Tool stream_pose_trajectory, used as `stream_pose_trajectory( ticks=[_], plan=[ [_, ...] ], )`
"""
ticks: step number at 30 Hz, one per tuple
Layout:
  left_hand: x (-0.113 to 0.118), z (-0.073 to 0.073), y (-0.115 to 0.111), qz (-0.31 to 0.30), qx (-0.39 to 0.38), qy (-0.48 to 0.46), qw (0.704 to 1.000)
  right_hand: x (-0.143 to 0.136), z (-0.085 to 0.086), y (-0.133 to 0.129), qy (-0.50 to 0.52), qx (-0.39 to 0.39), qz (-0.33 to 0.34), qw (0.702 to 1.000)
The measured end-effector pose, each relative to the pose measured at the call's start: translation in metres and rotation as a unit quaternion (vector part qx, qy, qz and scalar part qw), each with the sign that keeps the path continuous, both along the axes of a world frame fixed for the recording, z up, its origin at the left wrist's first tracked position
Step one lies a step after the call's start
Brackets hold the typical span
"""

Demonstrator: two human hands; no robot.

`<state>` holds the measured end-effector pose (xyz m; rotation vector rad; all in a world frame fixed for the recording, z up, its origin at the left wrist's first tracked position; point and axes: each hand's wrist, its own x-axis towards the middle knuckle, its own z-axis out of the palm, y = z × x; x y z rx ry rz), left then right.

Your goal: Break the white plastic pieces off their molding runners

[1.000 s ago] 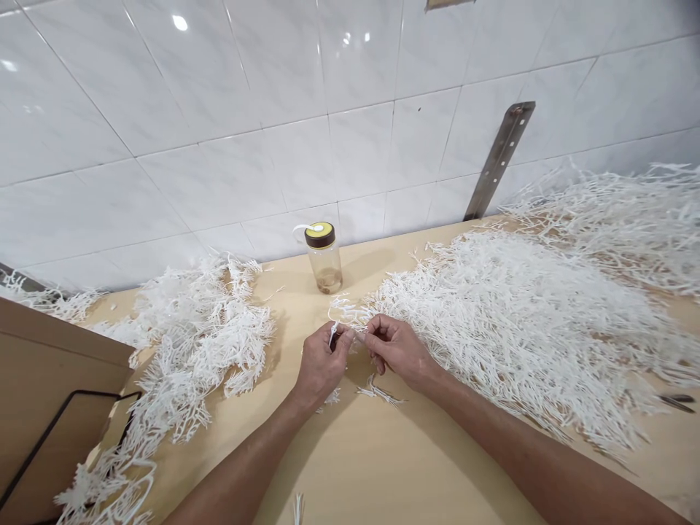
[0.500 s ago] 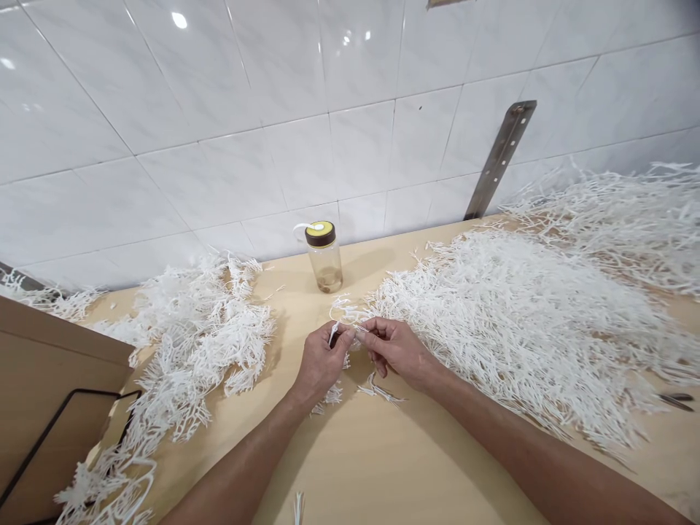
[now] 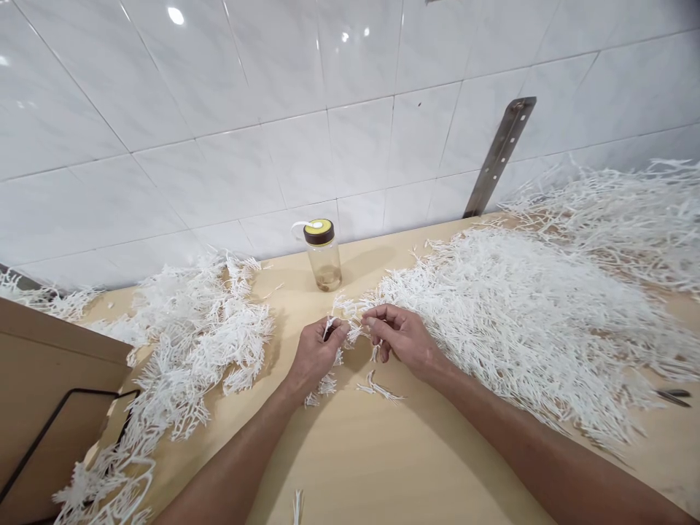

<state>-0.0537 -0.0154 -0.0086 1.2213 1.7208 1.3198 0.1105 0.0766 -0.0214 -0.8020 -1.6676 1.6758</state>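
My left hand [image 3: 319,350] is closed in a pinch on a white branching plastic sprig [image 3: 354,332], whose stem shows above the fingers. Frilly ends of it hang down beside that hand. Just to the right, a narrow gap away, my right hand [image 3: 400,337] has its thumb and fingertips together. White strands show around its fingertips, but what it pinches is too small to make out. A few loose white pieces [image 3: 378,386] lie on the table below the hands. The large heap of thin white sprigs [image 3: 525,321] begins right beside my right hand.
A clear bottle [image 3: 325,262] with a yellow and black lid stands behind the hands. At left lies a pile of frilly white strands [image 3: 213,328] beside a brown box [image 3: 60,379]. Dark scissors-like tips [image 3: 675,396] poke out at right. A metal bracket [image 3: 500,157] leans by the tiled wall.
My hands, whose fingertips met half a second ago, have moved apart. The left has shifted slightly left with the sprig, the right slightly up and right.
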Motion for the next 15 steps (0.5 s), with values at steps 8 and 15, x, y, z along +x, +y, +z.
stream_pose_trajectory(
  ticks=[8, 15],
  plan=[
    [-0.001, -0.005, 0.002, -0.041, 0.005, 0.081, 0.996, -0.005, -0.006, -0.004, -0.080, 0.137, -0.009, 0.987],
    [-0.001, -0.007, 0.004, -0.035, 0.002, 0.085, 0.996, -0.006, -0.014, 0.000, -0.099, 0.253, -0.004, 0.962]
  ],
)
